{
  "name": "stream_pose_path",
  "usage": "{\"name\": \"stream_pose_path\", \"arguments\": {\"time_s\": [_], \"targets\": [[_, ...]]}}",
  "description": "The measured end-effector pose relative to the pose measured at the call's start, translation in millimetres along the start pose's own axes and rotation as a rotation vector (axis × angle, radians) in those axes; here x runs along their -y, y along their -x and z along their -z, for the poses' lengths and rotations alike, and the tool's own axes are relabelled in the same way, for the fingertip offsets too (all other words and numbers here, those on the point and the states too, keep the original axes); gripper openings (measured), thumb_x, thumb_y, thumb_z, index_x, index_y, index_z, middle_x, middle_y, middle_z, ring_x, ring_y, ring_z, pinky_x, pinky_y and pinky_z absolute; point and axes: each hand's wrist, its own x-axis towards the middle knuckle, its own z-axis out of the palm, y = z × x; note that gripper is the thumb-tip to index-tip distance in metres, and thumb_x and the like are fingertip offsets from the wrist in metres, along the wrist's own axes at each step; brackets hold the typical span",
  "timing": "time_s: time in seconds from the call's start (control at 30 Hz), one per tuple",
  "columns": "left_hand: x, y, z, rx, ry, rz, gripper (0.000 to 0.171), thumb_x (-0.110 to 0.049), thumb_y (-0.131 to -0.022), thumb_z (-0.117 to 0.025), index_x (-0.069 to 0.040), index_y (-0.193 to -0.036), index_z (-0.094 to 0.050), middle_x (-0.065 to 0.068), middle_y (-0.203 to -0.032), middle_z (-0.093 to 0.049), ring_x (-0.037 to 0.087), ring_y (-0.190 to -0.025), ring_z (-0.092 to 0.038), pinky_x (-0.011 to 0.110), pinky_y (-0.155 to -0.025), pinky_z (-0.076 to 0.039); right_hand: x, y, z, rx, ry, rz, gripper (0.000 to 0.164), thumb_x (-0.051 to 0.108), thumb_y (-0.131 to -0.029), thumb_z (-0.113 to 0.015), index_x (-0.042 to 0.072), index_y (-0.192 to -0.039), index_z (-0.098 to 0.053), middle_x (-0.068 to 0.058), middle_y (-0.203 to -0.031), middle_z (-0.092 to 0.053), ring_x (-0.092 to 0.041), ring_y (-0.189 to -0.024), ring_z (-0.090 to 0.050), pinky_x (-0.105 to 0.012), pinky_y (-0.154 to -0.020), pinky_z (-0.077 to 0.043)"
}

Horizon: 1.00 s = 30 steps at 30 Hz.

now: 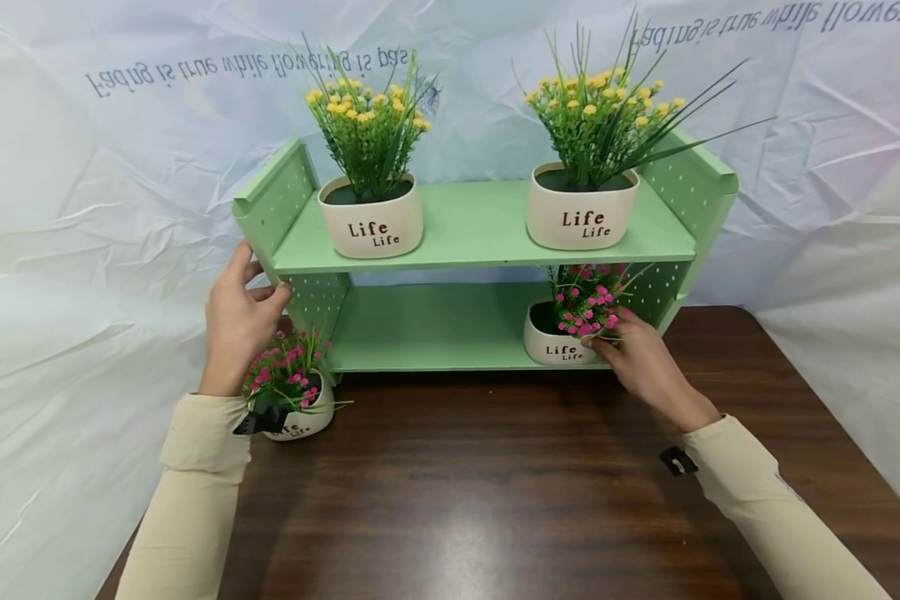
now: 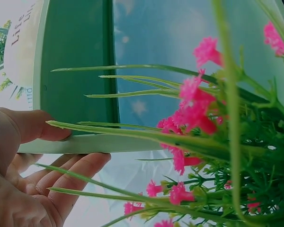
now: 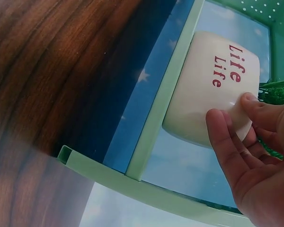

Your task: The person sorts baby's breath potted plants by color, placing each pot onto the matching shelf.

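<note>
One brown table [image 1: 457, 483] under green shelf [image 1: 474, 217], pale sheeting [image 1: 67, 183].

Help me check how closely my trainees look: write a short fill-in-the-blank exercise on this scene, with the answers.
1. The flowers on the upper shelf are ____.
2. The right hand holds the pink-flowered pot on the ____ shelf.
3. The other pink-flowered pot stands on the ____.
4. The left hand grips the side of a rack coloured ____.

Missing words: yellow; lower; table; green.
</note>
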Motion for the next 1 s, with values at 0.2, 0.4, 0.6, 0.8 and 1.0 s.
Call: {"name": "stream_pose_path", "arguments": {"time_s": [0.2,0.4,0.6,0.8,1.0], "targets": [[0.9,1.3,-0.4,-0.006,-0.021,0.007,0.064,-0.007,-0.099,-0.065,-0.027,-0.157,-0.048,0.021,-0.146,-0.062,0.042,-0.113,-0.073,0.007,-0.058,-0.054,2.1,-2.8,-1.4,0.001,0.0,-0.024,0.029,0.016,-0.103,-0.07,-0.011,-0.115,-0.075,-0.032,-0.136,-0.06,-0.049,-0.127,-0.056,-0.067,-0.099,-0.051],[0.4,1.7,-0.6,-0.004,-0.034,0.008,0.064,-0.007,-0.099,-0.065,-0.026,-0.157,-0.048,0.021,-0.147,-0.061,0.043,-0.114,-0.072,0.008,-0.056,-0.053,3.0,-2.6,-2.3,-0.002,0.0,-0.05,0.031,0.016,-0.103,-0.071,-0.011,-0.118,-0.074,-0.033,-0.141,-0.058,-0.05,-0.132,-0.053,-0.068,-0.102,-0.05],[0.9,1.4,-1.3,-0.008,-0.039,0.009,0.064,-0.007,-0.098,-0.065,-0.027,-0.157,-0.048,0.02,-0.146,-0.062,0.041,-0.113,-0.073,0.01,-0.054,-0.054,2.6,-4.0,-4.3,-0.008,-0.017,-0.046,0.03,0.017,-0.103,-0.072,-0.009,-0.118,-0.075,-0.034,-0.138,-0.061,-0.05,-0.136,-0.05,-0.069,-0.106,-0.047],[1.5,0.9,-2.4,-0.013,-0.038,-0.001,0.062,-0.007,-0.098,-0.064,-0.026,-0.155,-0.049,0.02,-0.145,-0.063,0.042,-0.112,-0.073,0.01,-0.053,-0.054,3.7,-5.3,-3.0,-0.01,-0.022,-0.068,0.03,0.018,-0.103,-0.072,-0.009,-0.116,-0.076,-0.033,-0.132,-0.066,-0.052,-0.144,-0.043,-0.07,-0.114,-0.04],[0.4,1.1,-2.2,-0.012,-0.038,0.012,0.06,-0.007,-0.098,-0.064,-0.025,-0.154,-0.05,0.019,-0.146,-0.063,0.041,-0.112,-0.073,0.013,-0.051,-0.054,3.7,-5.4,-4.8,-0.033,-0.035,-0.048,0.03,0.017,-0.101,-0.073,-0.007,-0.119,-0.075,-0.031,-0.133,-0.067,-0.05,-0.14,-0.048,-0.068,-0.11,-0.045]]}}
